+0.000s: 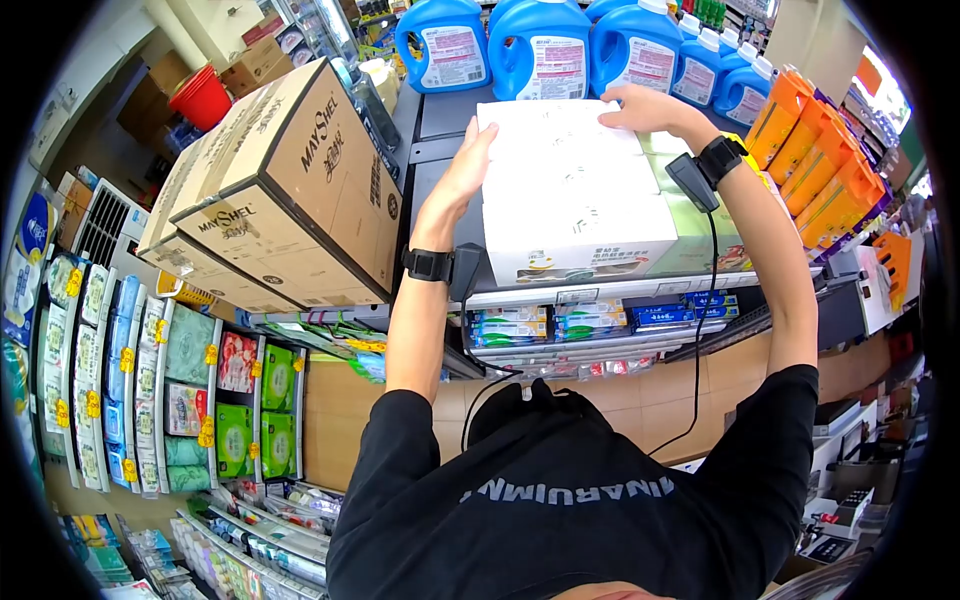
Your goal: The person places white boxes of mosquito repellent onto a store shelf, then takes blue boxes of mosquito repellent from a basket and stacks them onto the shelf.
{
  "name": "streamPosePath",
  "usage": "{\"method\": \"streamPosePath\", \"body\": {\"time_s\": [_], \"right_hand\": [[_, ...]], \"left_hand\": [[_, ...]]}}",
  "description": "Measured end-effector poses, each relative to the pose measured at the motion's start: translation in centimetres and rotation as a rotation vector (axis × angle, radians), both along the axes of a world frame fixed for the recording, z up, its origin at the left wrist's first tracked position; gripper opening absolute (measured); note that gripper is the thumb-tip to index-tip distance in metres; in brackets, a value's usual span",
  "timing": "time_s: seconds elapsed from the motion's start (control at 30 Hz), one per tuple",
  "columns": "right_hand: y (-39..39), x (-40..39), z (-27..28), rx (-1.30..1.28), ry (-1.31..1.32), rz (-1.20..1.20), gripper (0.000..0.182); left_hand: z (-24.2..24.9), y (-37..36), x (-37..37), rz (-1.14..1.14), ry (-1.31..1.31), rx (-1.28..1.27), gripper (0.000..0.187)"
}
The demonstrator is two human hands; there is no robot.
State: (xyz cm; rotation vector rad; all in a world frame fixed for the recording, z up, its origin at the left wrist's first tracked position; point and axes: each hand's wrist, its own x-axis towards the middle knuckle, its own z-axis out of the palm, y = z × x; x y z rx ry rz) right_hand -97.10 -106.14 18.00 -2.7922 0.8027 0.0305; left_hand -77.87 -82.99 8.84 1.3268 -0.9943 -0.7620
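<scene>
White boxes stand in a row on top of a shelf, with small printing on their tops and a picture on the front face. My left hand presses against the left side of the farthest white box, its thumb near the top edge. At the same box's far right corner, my right hand rests with fingers over the top. The box sits between both hands. Light green boxes adjoin the white ones on the right, below my right forearm. Some fingertips of my left hand are hidden behind the box.
Blue detergent jugs line the back of the shelf top. Orange bottles stand to the right. Large brown cartons are stacked at left. Toothpaste boxes fill the shelf below. Black cables hang from both wrist straps.
</scene>
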Motion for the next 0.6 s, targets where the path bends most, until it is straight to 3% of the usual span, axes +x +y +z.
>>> {"method": "streamPosePath", "body": {"time_s": [0.27, 0.43, 0.53, 0.6], "right_hand": [[-1.3, 0.4, -1.4, -0.049, -0.122, 0.042, 0.063], [-2.1, 0.6, -2.5, -0.064, -0.089, 0.022, 0.073], [-2.0, -0.8, -2.7, -0.082, -0.253, 0.109, 0.073], [-0.3, -3.1, -1.9, -0.168, -0.344, 0.145, 0.069]], "left_hand": [[-0.2, 0.1, 0.1, 0.034, -0.054, 0.054, 0.059], [-0.6, -0.1, 0.9, -0.012, -0.042, 0.050, 0.066], [-0.8, 0.2, 1.0, 0.055, -0.042, 0.102, 0.075], [-0.4, 1.4, 0.6, 0.251, -0.125, 0.123, 0.070]]}}
